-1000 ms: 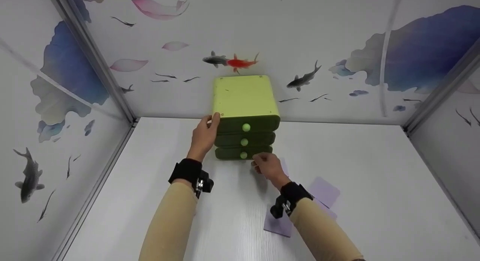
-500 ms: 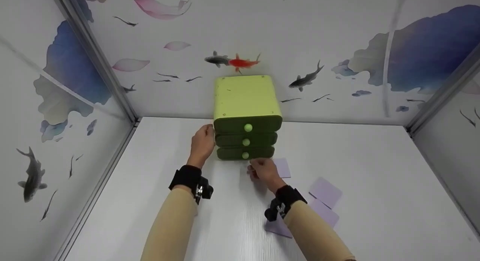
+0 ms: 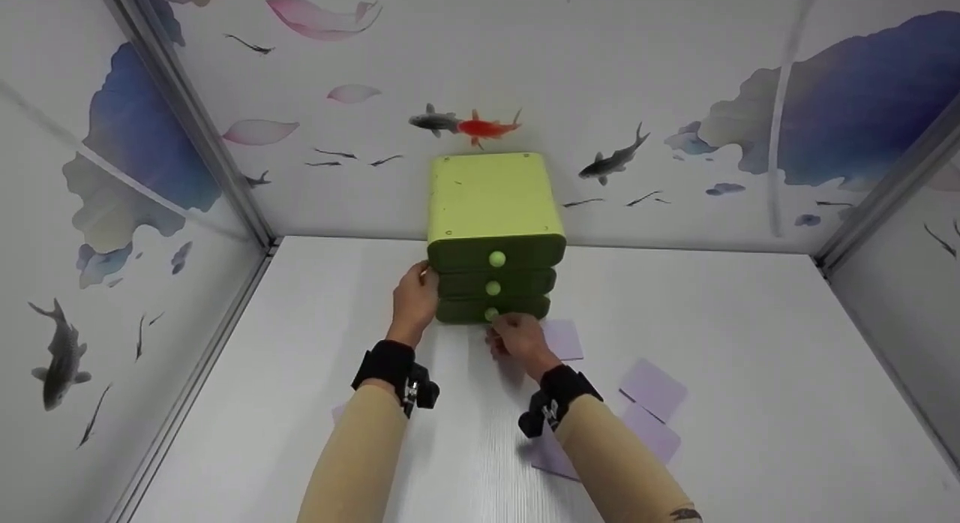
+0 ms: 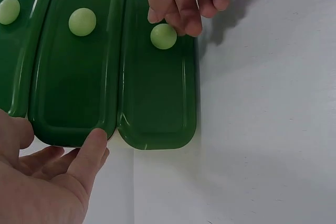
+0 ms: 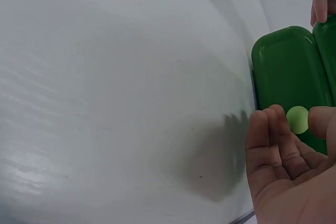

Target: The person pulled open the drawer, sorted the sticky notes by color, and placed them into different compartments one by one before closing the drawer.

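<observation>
A small yellow-green cabinet (image 3: 491,196) with three dark green drawers stands against the back wall. Each drawer front carries a round light-green knob. My left hand (image 3: 414,298) is at the cabinet's left side; in the left wrist view its index fingertip is right at the end of the middle drawer (image 4: 73,93). At the bottom drawer (image 5: 286,72) my right hand (image 3: 521,339) has its thumb and loosely bent fingers on either side of the knob (image 5: 297,120), with the knob still showing between them. The drawers look pushed in.
Several flat lilac squares lie on the white table right of centre, among them one square (image 3: 652,388) and another near the cabinet (image 3: 562,339). A lilac corner (image 3: 339,412) shows beside the left sleeve. Walls painted with fish enclose the table.
My right hand has moved left along the bottom drawer to its knob. My left hand has slid down from the cabinet's upper front corner to the side of the drawers.
</observation>
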`<state>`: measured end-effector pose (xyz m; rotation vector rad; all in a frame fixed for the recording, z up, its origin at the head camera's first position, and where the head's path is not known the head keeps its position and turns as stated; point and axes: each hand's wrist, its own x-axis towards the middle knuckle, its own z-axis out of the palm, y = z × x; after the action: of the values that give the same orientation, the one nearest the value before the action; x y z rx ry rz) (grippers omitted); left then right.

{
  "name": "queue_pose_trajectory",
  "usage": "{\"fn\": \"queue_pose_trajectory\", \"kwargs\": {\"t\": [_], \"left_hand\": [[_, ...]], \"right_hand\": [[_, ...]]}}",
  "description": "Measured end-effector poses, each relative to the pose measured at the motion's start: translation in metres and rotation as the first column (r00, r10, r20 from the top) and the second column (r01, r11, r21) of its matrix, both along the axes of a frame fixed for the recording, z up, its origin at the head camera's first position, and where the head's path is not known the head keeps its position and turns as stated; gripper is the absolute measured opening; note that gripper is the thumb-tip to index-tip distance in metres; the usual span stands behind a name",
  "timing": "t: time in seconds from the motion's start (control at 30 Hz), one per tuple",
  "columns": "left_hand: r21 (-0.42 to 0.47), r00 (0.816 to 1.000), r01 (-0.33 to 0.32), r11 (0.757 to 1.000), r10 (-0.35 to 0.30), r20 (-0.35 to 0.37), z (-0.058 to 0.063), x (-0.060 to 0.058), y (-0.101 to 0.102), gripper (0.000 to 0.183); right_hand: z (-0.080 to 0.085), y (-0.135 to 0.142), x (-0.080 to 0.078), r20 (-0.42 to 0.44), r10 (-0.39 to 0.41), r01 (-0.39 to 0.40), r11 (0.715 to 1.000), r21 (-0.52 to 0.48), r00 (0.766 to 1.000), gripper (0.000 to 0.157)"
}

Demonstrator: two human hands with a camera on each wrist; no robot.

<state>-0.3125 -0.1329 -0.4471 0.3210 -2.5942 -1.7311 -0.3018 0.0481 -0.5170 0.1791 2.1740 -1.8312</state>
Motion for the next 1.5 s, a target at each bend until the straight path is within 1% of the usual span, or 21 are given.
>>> {"fn": "queue_pose_trajectory", "kwargs": {"t": [0.2, 0.33, 0.5, 0.63, 0.73, 0.83, 0.97, 1.17, 1.3, 1.5], "left_hand": [[0.012, 1.0, -0.011, 1.0, 0.011, 0.0, 0.001, 0.001, 0.003, 0.047], [0.03, 0.999, -0.014, 0.999, 0.013, 0.03, 0.002, 0.002, 0.003, 0.049], [0.051, 0.998, 0.004, 0.999, -0.007, 0.067, 0.001, 0.002, 0.0, 0.053], [0.057, 0.997, 0.028, 0.998, -0.032, 0.066, 0.0, 0.004, 0.0, 0.057], [0.058, 0.997, 0.055, 0.997, -0.058, 0.049, 0.0, 0.005, 0.0, 0.061], [0.059, 0.997, 0.072, 0.996, -0.074, 0.033, 0.0, 0.005, 0.001, 0.06], [0.049, 0.998, 0.054, 0.997, -0.055, 0.02, 0.001, 0.005, 0.001, 0.054], [0.005, 1.0, 0.024, 1.0, -0.024, 0.007, 0.001, 0.004, 0.003, 0.049], [-0.003, 1.0, 0.023, 1.0, -0.023, 0.01, 0.001, 0.004, 0.003, 0.05], [0.013, 1.0, 0.021, 1.0, -0.022, 0.014, 0.001, 0.003, 0.003, 0.05]], "right_hand": [[0.0, -0.003, -0.006, 0.024, -0.005, 0.005, 1.0, 0.028, 1.0, 0.038], [0.001, -0.004, -0.011, 0.04, -0.013, 0.012, 0.999, 0.038, 0.999, 0.038], [0.001, -0.006, -0.014, 0.048, -0.024, 0.022, 0.998, 0.051, 0.999, 0.036], [-0.001, -0.006, -0.012, 0.033, -0.034, 0.032, 0.997, 0.063, 0.999, 0.036], [-0.003, -0.005, -0.011, 0.005, -0.04, 0.04, 0.996, 0.076, 0.999, 0.037], [-0.005, -0.005, -0.01, -0.016, -0.038, 0.04, 0.995, 0.091, 0.999, 0.039], [-0.005, -0.004, -0.007, -0.035, -0.018, 0.022, 0.993, 0.116, 0.999, 0.04], [-0.005, -0.002, -0.002, -0.037, 0.013, -0.007, 0.987, 0.161, 0.999, 0.044], [-0.006, -0.001, 0.001, -0.039, 0.026, -0.02, 0.986, 0.168, 0.999, 0.043], [-0.004, 0.0, 0.007, -0.037, 0.044, -0.037, 0.985, 0.167, 0.998, 0.042]]}}
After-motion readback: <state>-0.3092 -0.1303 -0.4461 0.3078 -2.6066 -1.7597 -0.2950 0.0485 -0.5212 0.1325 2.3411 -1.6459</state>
